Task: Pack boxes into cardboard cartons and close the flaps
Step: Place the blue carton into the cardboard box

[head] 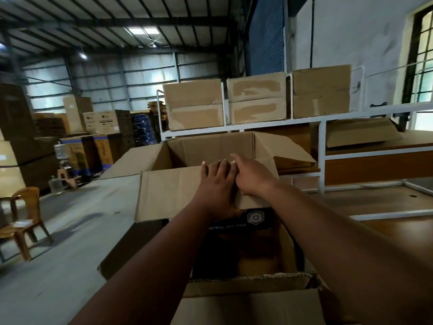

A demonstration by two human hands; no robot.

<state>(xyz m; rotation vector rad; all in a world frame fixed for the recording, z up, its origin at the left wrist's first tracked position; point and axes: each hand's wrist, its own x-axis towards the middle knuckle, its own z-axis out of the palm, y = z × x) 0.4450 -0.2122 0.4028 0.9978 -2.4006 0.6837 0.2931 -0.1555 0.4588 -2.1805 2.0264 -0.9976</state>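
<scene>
An open cardboard carton [288,245] stands right in front of me. Inside it lies a black box [234,225] printed "INDUSTRIAL USE ONLY". A large brown flap [168,193] lies tilted over the far end of the black box. My left hand [218,184] rests flat on this flap with fingers spread. My right hand [251,177] lies beside it, partly over the left fingers, its thumb hooked on the flap's right part. Behind the flap a second carton [210,146] stands open, its inside hidden. The near flap [248,285] of the front carton stands up with a torn edge.
A white metal rack [323,160] at the right holds several closed cartons [256,99] on top and flattened cardboard [360,132] below. At the left is grey floor with a plastic chair [23,219]. Stacked goods [103,123] fill the back.
</scene>
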